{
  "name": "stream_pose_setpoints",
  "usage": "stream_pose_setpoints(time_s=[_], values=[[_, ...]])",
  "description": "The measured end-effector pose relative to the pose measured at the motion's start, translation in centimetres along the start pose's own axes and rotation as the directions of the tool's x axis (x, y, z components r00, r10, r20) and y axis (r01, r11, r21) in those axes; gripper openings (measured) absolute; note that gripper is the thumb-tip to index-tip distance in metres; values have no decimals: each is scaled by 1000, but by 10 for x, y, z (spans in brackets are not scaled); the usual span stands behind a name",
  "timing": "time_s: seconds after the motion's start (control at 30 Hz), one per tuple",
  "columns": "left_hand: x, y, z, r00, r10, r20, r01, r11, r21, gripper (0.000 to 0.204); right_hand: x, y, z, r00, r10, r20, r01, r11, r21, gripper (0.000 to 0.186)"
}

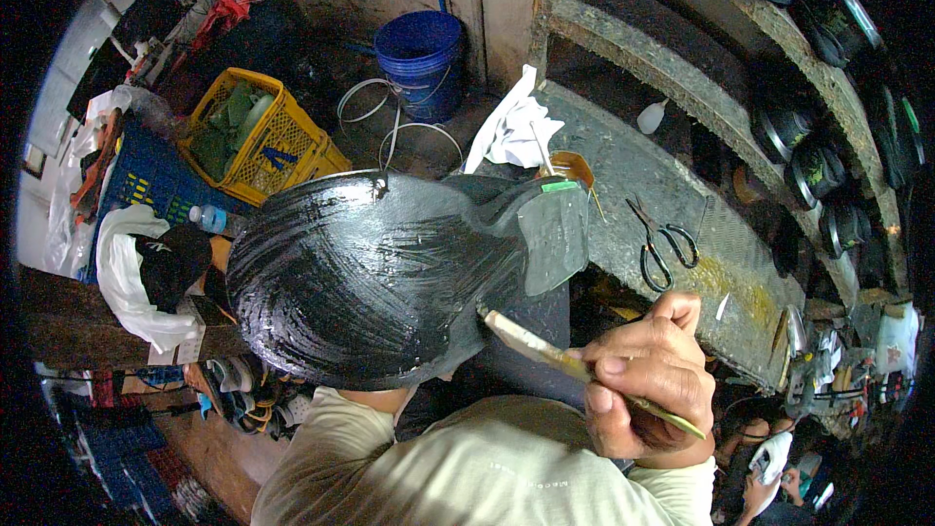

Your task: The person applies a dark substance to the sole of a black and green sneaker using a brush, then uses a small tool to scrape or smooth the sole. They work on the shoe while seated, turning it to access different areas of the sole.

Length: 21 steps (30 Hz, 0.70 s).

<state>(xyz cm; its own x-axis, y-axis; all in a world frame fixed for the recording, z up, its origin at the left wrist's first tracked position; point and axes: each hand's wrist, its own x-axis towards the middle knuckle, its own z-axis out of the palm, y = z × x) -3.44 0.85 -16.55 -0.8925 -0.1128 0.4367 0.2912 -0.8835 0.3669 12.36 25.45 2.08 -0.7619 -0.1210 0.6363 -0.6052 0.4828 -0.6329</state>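
Brushwork seems the step in hand: the right hand (651,380) is closed round a brush (536,346), its tip by the lower right edge of the streaky black piece (360,273) at centre-left; the left hand is hidden, its hold impossible to tell; further coating would call for light, even strokes

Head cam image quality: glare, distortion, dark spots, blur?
Head view: bright glare streaks the glossy black sheet, washing out patches near its upper edge; head view: fisheye bows the shelf boards at right; head view: corners fall to black; head view: the brush and right hand look reasonably sharp.
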Motion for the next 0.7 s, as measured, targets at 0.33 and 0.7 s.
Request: stream_pose_setpoints(time_s=[0.33,0.7], values=[[-13,-10,6,997,-55,-56,59,996,61,80,1,9,5,999,11,-31,-6,990,139,16],[-40,-35,32,968,-214,-132,236,954,186,78,22,47,3,997,75,-31,-55,908,414,18]])
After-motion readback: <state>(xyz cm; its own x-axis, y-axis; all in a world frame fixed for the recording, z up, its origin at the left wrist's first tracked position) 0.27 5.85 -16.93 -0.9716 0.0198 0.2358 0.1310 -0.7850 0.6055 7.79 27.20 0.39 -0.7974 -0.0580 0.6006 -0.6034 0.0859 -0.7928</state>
